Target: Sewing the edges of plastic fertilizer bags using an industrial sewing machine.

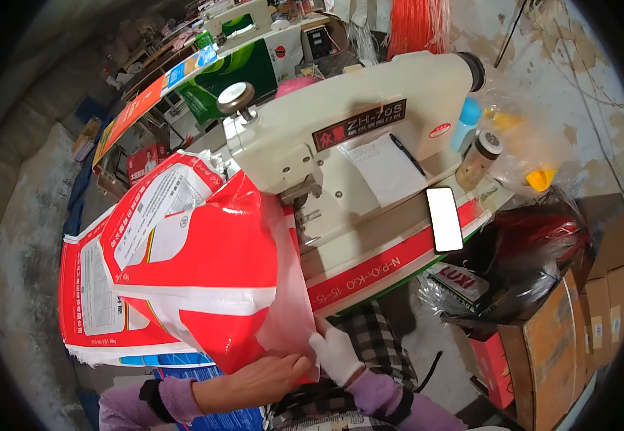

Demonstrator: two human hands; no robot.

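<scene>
A red and white woven plastic sack (236, 258) lies over a stack of similar sacks (86, 287), its upper end close to the needle area of a cream industrial sewing machine (369, 93). My bare left hand (265, 379) is closed on the sack's near corner, fingers curled over the edge. Beside it, my right hand (335, 355) wears a white glove and pinches the sack's right edge; some of its fingertips are hidden. Both purple sleeves come in from below.
A phone with a blank white screen (445, 219) rests on the machine table, near a paper sheet with a pen (407, 154) and a lidded jar (478, 159). Cardboard boxes (556, 352) and a dark plastic bag (534, 244) stand at right. Another worktable (240, 72) is behind.
</scene>
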